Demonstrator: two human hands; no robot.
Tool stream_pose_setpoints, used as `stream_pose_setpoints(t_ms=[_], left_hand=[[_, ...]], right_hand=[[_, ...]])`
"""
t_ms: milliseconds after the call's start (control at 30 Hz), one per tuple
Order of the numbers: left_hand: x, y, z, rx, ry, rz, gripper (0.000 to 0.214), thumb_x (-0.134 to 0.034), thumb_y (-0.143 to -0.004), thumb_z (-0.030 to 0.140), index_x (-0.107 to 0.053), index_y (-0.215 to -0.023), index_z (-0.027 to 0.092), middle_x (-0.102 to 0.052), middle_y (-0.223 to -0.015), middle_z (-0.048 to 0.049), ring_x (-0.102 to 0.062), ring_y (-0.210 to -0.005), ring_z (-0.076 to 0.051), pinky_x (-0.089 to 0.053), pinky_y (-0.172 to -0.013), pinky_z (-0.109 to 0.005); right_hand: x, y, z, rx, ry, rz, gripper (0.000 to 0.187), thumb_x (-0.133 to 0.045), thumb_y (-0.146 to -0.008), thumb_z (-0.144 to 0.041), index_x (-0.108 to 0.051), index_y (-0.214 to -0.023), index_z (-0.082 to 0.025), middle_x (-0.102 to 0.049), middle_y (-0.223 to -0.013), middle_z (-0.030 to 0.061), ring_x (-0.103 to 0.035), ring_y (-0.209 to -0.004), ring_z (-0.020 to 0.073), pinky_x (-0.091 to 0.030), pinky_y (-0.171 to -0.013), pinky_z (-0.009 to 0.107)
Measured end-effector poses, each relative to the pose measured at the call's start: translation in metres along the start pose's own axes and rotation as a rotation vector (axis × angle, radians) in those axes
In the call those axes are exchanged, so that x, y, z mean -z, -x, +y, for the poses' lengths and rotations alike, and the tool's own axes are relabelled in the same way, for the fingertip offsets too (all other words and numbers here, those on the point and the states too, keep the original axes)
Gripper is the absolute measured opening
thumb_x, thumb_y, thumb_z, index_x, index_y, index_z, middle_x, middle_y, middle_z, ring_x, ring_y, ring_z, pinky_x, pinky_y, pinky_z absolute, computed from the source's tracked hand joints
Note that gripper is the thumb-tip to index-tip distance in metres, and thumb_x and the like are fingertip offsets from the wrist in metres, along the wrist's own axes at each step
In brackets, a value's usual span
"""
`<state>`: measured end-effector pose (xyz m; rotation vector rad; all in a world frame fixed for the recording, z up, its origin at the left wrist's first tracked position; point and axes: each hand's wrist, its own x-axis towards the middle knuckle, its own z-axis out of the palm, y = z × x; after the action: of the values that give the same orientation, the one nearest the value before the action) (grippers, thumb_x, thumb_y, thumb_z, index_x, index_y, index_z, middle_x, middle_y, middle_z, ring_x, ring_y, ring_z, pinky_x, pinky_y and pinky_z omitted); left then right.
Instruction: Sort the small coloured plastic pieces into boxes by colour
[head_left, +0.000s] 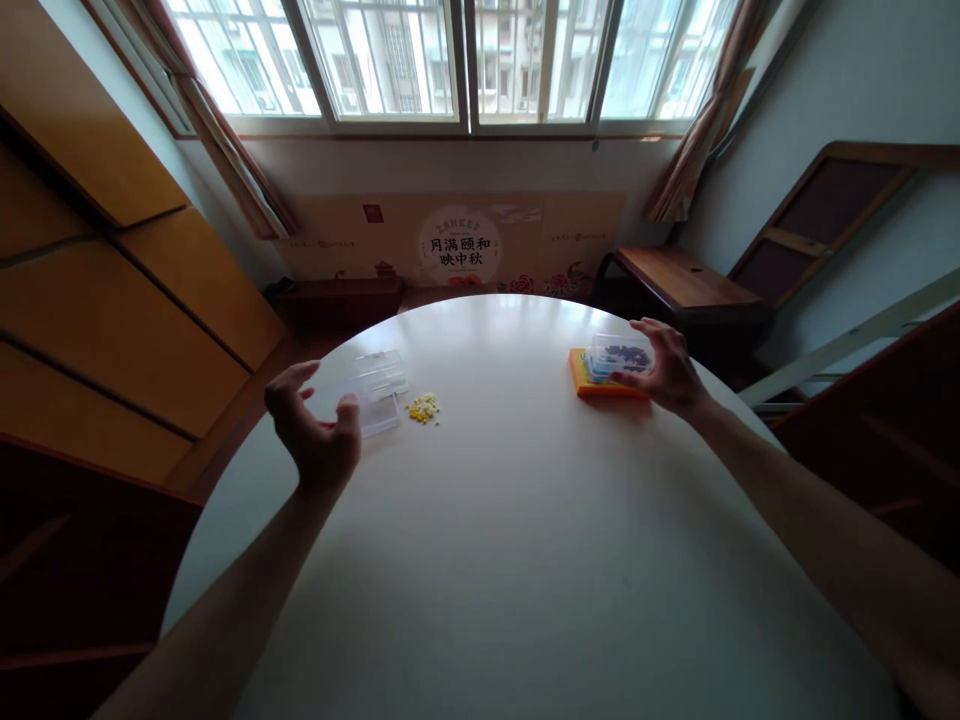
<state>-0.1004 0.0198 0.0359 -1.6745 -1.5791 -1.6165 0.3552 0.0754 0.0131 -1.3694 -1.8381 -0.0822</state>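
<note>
A round white table (525, 520) fills the lower view. My left hand (315, 425) hovers over its left side, fingers curled but apart, holding nothing, just short of some clear plastic boxes (375, 385). A small heap of yellow beads (424, 407) lies right of those boxes. My right hand (664, 370) grips a clear plastic box with dark pieces inside (619, 355), which rests on an orange tray (589, 385) at the table's right edge.
Wooden cabinets stand at the left. Under the window (465, 60) lies a flat cardboard box with printed characters (457, 240). A wooden side table (675, 275) and a leaning wooden frame (832, 215) are at the right.
</note>
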Motion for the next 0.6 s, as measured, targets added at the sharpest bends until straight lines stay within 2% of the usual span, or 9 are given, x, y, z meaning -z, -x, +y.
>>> stream_pose_setpoints(t_ms=[33,100,200,333,367,500,600], left_hand=[[-0.004,0.002,0.013,-0.041,0.026,-0.011,0.047,-0.060,-0.068,0.019,-0.053,-0.114,0.014,-0.056,-0.115,-0.0121,-0.054,-0.107,-0.026,-0.048,-0.085,-0.037],[-0.013,0.008,0.037,-0.107,0.089,-0.077,0.040,-0.059,-0.073,0.019,-0.054,-0.112,0.015,-0.056,-0.113,-0.0114,-0.053,-0.107,-0.026,-0.048,-0.084,-0.037],[-0.025,0.018,0.066,-0.212,0.176,-0.187,0.030,-0.057,-0.079,0.021,-0.054,-0.108,0.019,-0.057,-0.111,-0.0095,-0.054,-0.107,-0.025,-0.048,-0.088,-0.039],[-0.035,0.031,0.089,-0.332,0.246,-0.363,0.031,-0.058,-0.083,0.023,-0.054,-0.113,0.021,-0.057,-0.114,-0.0085,-0.054,-0.106,-0.024,-0.046,-0.094,-0.042],[-0.037,0.033,0.093,-0.363,0.253,-0.424,0.035,-0.060,-0.083,0.025,-0.052,-0.118,0.022,-0.056,-0.118,-0.0093,-0.053,-0.109,-0.025,-0.046,-0.095,-0.043],[-0.044,0.040,0.105,-0.464,0.232,-0.628,0.056,-0.063,-0.083,0.042,-0.046,-0.133,0.022,-0.042,-0.140,-0.0161,-0.046,-0.123,-0.032,-0.045,-0.099,-0.049],[-0.048,0.044,0.108,-0.508,0.240,-0.745,0.051,-0.057,-0.088,0.043,-0.049,-0.133,0.021,-0.046,-0.138,-0.0164,-0.051,-0.119,-0.031,-0.048,-0.095,-0.047]], right_hand=[[0.000,-0.002,0.016,-0.026,-0.003,-0.053,0.083,-0.077,-0.062,-0.052,-0.049,-0.132,-0.018,-0.048,-0.135,0.0178,-0.041,-0.127,0.0390,-0.035,-0.104,0.058],[-0.002,-0.003,0.037,-0.094,-0.078,-0.154,0.086,-0.077,-0.062,-0.055,-0.047,-0.134,-0.019,-0.053,-0.129,0.0168,-0.050,-0.120,0.0365,-0.041,-0.100,0.056],[-0.005,-0.001,0.037,-0.159,-0.191,-0.161,0.078,-0.075,-0.067,-0.054,-0.050,-0.132,-0.019,-0.057,-0.120,0.0145,-0.058,-0.109,0.0324,-0.045,-0.095,0.053],[-0.003,0.005,-0.004,-0.150,-0.358,-0.035,0.073,-0.078,-0.066,-0.048,-0.052,-0.128,-0.021,-0.054,-0.124,0.0130,-0.054,-0.115,0.0311,-0.042,-0.101,0.050],[-0.004,0.008,-0.019,-0.164,-0.475,-0.059,0.073,-0.078,-0.067,-0.046,-0.050,-0.130,-0.022,-0.054,-0.123,0.0123,-0.055,-0.114,0.0297,-0.044,-0.100,0.049],[-0.018,0.026,-0.081,-0.258,-0.978,-0.305,0.082,-0.083,-0.063,-0.036,-0.044,-0.134,-0.022,-0.058,-0.116,0.0105,-0.061,-0.102,0.0246,-0.052,-0.090,0.040],[-0.033,0.042,-0.114,-0.377,-1.219,-0.416,0.088,-0.085,-0.061,-0.028,-0.039,-0.135,-0.023,-0.059,-0.114,0.0085,-0.063,-0.094,0.0215,-0.055,-0.082,0.035]])
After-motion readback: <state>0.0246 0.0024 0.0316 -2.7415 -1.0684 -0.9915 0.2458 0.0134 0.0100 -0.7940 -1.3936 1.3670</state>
